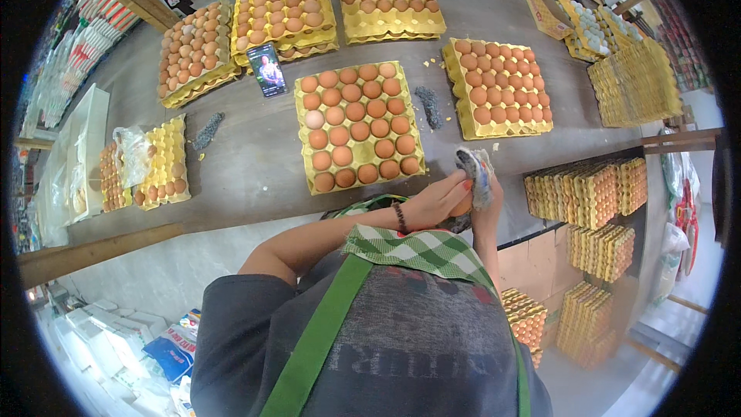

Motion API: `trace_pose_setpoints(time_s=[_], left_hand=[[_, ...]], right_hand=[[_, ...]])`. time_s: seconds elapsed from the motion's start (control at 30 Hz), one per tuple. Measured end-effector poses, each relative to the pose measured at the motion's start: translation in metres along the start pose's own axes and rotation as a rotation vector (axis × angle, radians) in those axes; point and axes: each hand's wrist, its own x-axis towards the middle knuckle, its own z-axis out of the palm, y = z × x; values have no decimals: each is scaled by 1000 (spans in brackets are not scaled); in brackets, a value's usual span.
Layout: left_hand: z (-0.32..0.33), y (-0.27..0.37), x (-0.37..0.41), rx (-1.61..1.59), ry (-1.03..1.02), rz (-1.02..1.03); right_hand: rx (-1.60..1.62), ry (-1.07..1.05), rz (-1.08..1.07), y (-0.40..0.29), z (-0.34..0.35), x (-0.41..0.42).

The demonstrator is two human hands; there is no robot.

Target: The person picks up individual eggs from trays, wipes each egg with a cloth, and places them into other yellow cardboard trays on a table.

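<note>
At the table's front edge, right of the middle egg tray, my left hand (pixel 433 201) is closed around a brown egg (pixel 461 206). My right hand (pixel 489 200) grips a grey cloth (pixel 480 176), which lies against the egg; the fingers of this hand are partly hidden by the cloth. A yellow pulp tray (pixel 363 153) of brown eggs lies in front of me, with one empty cup in its second row from the front. Two dark grey scouring pads, one (pixel 429 107) right of this tray and one (pixel 208 131) to its left, lie on the table.
Further stacked trays of eggs (pixel 503 84) (pixel 391 0) stand right and behind. A phone (pixel 268 72) leans on a tray stack at the back left. A partly filled tray (pixel 165 156) with a plastic bag (pixel 134 147) lies far left. Empty trays (pixel 634 84) are stacked at right.
</note>
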Motion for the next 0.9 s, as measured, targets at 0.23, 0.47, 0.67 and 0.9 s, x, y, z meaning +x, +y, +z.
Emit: trace_pose_setpoints(time_s=[0.23, 0.47, 0.67, 0.9], left_hand=[[-73, -21, -28, 170, 340, 172], [-137, -52, -53, 1133, 537, 139], [-141, -69, -52, 1192, 526, 89], [-138, -58, -31, 1256, 441, 124]], right_hand=[[247, 129, 322, 38, -14, -20], [28, 105, 359, 17, -21, -18], [169, 116, 347, 12, -9, -17], [219, 112, 336, 23, -4, -20]])
